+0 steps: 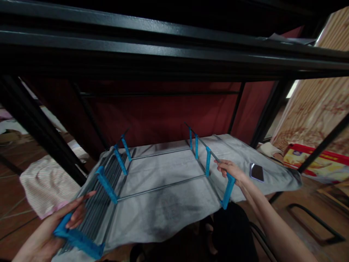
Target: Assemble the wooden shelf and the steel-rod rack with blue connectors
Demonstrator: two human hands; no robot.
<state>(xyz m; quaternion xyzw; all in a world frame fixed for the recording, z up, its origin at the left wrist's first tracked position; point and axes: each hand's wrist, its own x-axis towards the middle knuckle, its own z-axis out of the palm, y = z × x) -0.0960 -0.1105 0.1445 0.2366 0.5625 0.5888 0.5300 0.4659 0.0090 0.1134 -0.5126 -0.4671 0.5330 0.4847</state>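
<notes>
Frame of grey rods and blue brackets (107, 185) standing on grey cloth (163, 218). Left hand (46, 233) curled round near-left bracket (84, 245), index finger extended. Right hand (231, 170) closed on upper right rod (201, 141), just beside near-right bracket (228, 191). Loose rods (94, 218) bundled along left. Phone (256, 172) right, screen dark. Red-yellow box (313, 164) beyond, printing too blurred to read.

Bare forearms (268, 213), slim bare fingers (86, 198), plain black legwear (233, 233)
</notes>
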